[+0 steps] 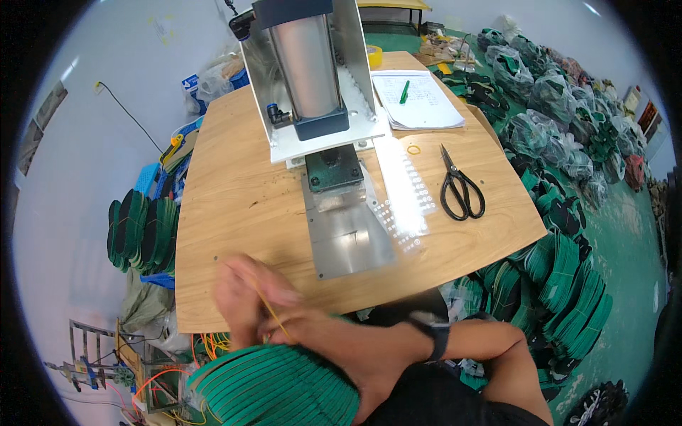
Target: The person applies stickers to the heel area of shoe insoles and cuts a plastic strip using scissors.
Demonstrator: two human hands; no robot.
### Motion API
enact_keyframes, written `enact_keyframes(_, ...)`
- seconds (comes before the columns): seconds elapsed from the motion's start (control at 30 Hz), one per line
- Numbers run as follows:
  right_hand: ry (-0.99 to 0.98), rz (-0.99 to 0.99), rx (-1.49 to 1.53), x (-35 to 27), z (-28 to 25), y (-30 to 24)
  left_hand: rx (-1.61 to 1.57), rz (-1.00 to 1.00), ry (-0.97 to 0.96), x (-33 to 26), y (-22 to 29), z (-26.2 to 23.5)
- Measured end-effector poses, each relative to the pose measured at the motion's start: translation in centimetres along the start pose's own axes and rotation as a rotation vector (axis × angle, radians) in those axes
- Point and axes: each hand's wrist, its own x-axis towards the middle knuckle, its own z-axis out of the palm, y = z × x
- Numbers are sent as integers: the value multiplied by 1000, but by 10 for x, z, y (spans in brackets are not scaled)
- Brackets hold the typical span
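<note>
A thick stack of green insoles stands on edge below the table's front edge, close to my body. My right hand, with a dark watch on its wrist, reaches leftward across the stack's upper right side and grips it. At the stack's upper left is my left hand, smeared by motion and closed on a yellow rubber band. The band is stretched in a line between the left fingers and the right hand's fingertips. Some fingertips are hidden where the hands overlap.
A pneumatic press stands on the wooden table, over a metal plate. To its right lie a clear sticker sheet, black-handled scissors, a loose rubber band and a notebook. Insole stacks flank the table.
</note>
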Motion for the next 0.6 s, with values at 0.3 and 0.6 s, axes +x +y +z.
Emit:
enact_keyframes(0.3,-42,399,-824,-4,-74,-63,510,-4,-944,81,81,19)
enact_keyframes(0.6,105,291,-809,-44,-82,-70,-457,143,-701,69,55,85)
